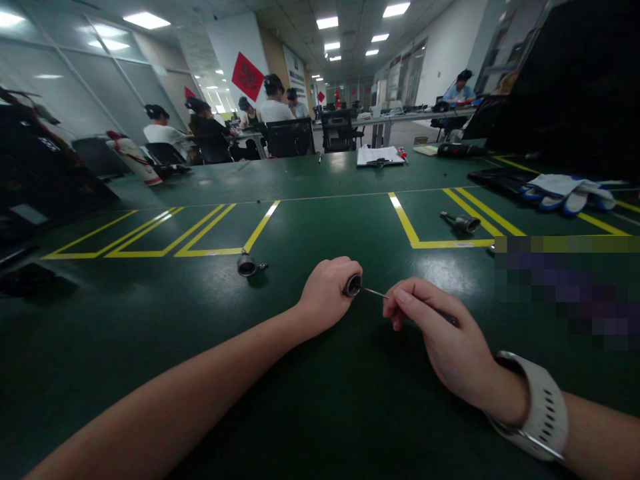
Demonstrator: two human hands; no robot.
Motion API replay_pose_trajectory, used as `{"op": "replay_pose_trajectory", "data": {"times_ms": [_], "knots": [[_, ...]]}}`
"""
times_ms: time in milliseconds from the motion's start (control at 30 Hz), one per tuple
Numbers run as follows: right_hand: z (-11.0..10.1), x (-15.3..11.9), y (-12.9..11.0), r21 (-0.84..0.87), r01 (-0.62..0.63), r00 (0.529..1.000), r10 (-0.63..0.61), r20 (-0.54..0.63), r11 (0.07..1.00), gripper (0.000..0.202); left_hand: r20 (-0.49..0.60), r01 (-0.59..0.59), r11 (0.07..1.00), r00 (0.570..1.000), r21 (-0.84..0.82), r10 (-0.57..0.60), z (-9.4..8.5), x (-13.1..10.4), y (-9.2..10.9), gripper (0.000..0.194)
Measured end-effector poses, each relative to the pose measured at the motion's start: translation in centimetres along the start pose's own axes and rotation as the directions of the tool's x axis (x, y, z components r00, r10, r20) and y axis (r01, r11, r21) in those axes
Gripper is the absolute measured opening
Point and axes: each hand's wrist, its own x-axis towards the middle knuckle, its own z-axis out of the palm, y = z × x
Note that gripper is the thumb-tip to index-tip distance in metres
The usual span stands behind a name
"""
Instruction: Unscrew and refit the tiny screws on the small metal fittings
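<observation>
My left hand (pixel 327 293) is closed around a dark metal cup-shaped part (pixel 353 286), its round opening turned toward the right. In my right hand (pixel 440 327) is a thin metal tool (pixel 375 293), pinched between thumb and fingers, with its tip at the part's opening. Whether the tip is inside the opening is too small to tell. A similar metal part (pixel 247 265) stands on the green table (pixel 310 400) to the left, with a small metal piece (pixel 263 266) beside it. Another metal part with a stem (pixel 461 222) lies at the right, within yellow tape lines.
White and blue gloves (pixel 567 193) lie at the right near a large black object (pixel 575 87). A clipboard with paper (pixel 381 157) is at the table's far side. Yellow tape (pixel 210 253) marks areas on both sides. Several people sit in the background.
</observation>
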Motion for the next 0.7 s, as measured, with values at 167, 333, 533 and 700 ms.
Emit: {"op": "replay_pose_trajectory", "data": {"times_ms": [167, 333, 533, 700], "knots": [[0.09, 0.42, -0.42, 0.145, -0.071, 0.997, 0.067, 0.028, 0.987, 0.021, 0.008, -0.048, 0.999, 0.999, -0.017, 0.049, -0.1, -0.14, 0.01, 0.007], [0.09, 0.91, -0.73, 0.375, -0.141, 0.989, 0.144, 0.019, 0.916, 0.02, -0.034, -0.073, 0.98, 0.997, -0.185, 0.068, -0.1, -0.09, -0.18, 0.009], [0.23, 0.81, -0.55, 0.401, -0.137, 0.99, 0.139, 0.025, 0.906, 0.021, -0.045, -0.109, 0.964, 0.994, -0.244, 0.101, 0.02, 0.06, -0.21, 0.011], [0.12, 0.28, -0.12, 0.172, -0.028, 0.999, 0.033, -0.027, 0.985, 0.02, -0.017, -0.03, 0.99, 0.999, -0.136, 0.028, 0.14, -0.02, -0.29, 0.007]]}}
